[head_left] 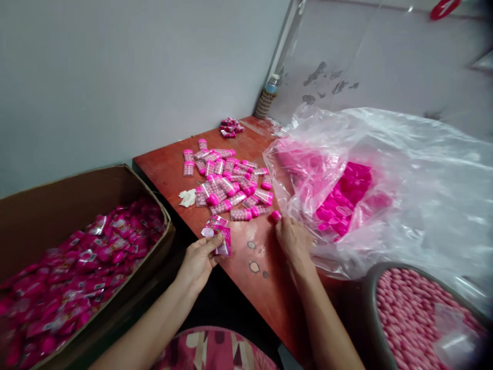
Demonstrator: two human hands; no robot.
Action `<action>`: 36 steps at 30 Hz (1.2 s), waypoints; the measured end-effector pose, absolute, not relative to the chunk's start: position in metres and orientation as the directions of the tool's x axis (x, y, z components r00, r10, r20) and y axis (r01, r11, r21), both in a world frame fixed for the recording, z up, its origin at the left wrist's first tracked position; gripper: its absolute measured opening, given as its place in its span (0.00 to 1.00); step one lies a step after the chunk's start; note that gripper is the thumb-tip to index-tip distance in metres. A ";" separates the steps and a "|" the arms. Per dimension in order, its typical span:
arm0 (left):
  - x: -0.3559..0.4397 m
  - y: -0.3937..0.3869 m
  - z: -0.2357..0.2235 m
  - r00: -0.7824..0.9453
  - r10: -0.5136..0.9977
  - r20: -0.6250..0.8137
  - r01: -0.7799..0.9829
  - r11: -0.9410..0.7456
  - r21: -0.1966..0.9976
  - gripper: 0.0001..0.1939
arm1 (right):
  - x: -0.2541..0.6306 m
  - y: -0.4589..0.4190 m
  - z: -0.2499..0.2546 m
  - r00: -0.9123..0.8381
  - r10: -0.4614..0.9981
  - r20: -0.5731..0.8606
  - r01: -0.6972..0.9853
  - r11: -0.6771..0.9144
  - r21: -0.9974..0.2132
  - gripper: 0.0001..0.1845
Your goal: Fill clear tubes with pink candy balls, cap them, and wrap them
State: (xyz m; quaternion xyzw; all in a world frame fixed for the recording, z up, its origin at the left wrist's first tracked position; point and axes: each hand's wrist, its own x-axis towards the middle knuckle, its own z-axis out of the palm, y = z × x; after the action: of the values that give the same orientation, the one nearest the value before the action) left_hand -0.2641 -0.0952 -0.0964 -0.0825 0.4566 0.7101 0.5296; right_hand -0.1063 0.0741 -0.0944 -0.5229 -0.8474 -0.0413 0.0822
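My left hand (201, 259) pinches pink printed packets (222, 241) between thumb and fingers, just off the near edge of the table. On the table, my right hand (295, 239) is palm down with curled fingers, closed at a pink cap (276, 216); whatever lies under the palm is hidden. Just beyond both hands lies a loose pile of small clear jars (231, 180) with pink caps, filled with pale pink balls. To the right of my right hand, a large clear plastic bag (416, 169) gapes around many bright pink plastic pieces (342, 200).
At left stands a cardboard box (167, 218) full of shiny pink packets (88, 262). A tub (372, 303) of pink balls (412, 308) sits at lower right. The red table (265, 293) also bears white scrap (187, 198), several packets (230, 127) and a bottle (266, 97) by the wall.
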 end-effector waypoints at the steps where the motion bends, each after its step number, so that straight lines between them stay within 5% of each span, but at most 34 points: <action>1: -0.263 -0.094 -0.095 -0.430 0.664 -0.612 -0.849 -0.068 0.524 0.07 | -0.106 0.066 -0.092 -0.434 0.877 0.204 0.884 0.458 -0.089 0.15; 4: -0.261 -0.088 -0.094 -0.437 0.642 -0.630 -0.888 -0.196 0.416 0.04 | -0.110 0.025 -0.083 -0.423 0.897 0.129 0.698 0.413 -0.585 0.18; 7: -0.258 -0.082 -0.095 -0.455 0.631 -0.628 -0.890 -0.300 0.343 0.05 | -0.116 -0.027 -0.080 -0.531 0.827 -0.185 0.402 0.053 -0.914 0.20; 10: -0.254 -0.078 -0.093 -0.459 0.663 -0.592 -0.888 -0.325 0.325 0.07 | -0.125 -0.063 -0.083 -0.562 0.783 -0.265 0.296 -0.109 -0.949 0.21; 16: -0.244 -0.073 -0.083 -0.479 0.676 -0.560 -0.878 -0.352 0.325 0.11 | -0.133 -0.068 -0.093 -0.507 0.834 -0.219 0.247 -0.103 -0.964 0.18; 29: -0.243 -0.082 -0.084 -0.373 0.843 -0.387 -0.745 -0.024 0.666 0.15 | -0.125 -0.058 -0.098 -0.565 0.799 -0.207 0.126 -0.164 -0.978 0.16; 36: -0.252 -0.082 -0.082 -0.319 0.876 -0.362 -0.661 0.069 0.748 0.13 | -0.122 -0.055 -0.098 -0.555 0.816 -0.160 0.137 -0.099 -0.986 0.15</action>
State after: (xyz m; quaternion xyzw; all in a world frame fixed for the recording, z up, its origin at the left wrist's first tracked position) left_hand -0.2519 -0.0818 -0.0819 0.1180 0.4558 0.6720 0.5716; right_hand -0.1220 -0.0549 -0.0983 -0.3876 -0.6149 0.6321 0.2687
